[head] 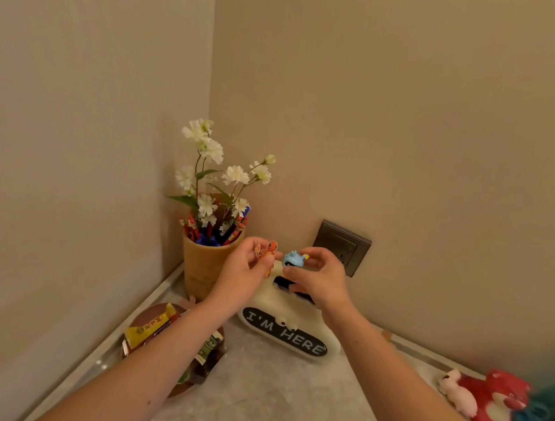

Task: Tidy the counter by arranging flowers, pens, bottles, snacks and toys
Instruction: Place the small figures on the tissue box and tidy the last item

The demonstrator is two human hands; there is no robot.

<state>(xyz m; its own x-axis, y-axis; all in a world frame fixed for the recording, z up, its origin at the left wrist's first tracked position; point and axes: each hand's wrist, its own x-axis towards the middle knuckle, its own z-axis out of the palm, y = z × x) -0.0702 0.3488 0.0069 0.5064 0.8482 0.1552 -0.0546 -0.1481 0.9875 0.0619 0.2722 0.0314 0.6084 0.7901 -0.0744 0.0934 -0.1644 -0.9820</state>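
My left hand (246, 276) pinches a small orange lizard figure (268, 248). My right hand (322, 278) grips a small blue toy (293, 258) with a yellow tip. Both hands hover side by side above a white fluffy box (275, 301) with a dark slot on top and a black "I'M HERE" label (286, 335). In the corner stands a tan cup (204, 264) with white flowers (221, 169) and several red and blue pens (214, 232). A brown plate (148, 313) of wrapped snacks (149, 328) lies under my left forearm.
Plush toys lie at the right on the marble counter (275, 393): a red bear (499, 407), a small pink one (457, 392), and a blurred teal one (543, 417). A dark wall socket (341, 247) sits behind my right hand. Walls close in at left and back.
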